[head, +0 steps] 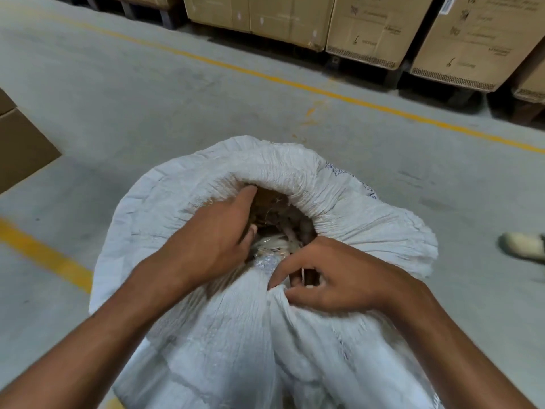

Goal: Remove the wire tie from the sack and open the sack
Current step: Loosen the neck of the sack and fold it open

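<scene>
Both hands in the sack (339,184) mouth — left hand (212,240) spread, right hand (333,278) apparently pinching its rim.

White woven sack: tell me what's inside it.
Through the mouth of the white woven sack show brown fibrous scraps and clear crinkled plastic. The left hand, right hand and cloth hide everything deeper.

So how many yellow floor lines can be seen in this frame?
2. One long thin yellow painted line runs diagonally across the grey concrete floor in front of the stacked brown cardboard boxes; a wider one lies at left beside the white woven sack, partly hidden by it.
</scene>
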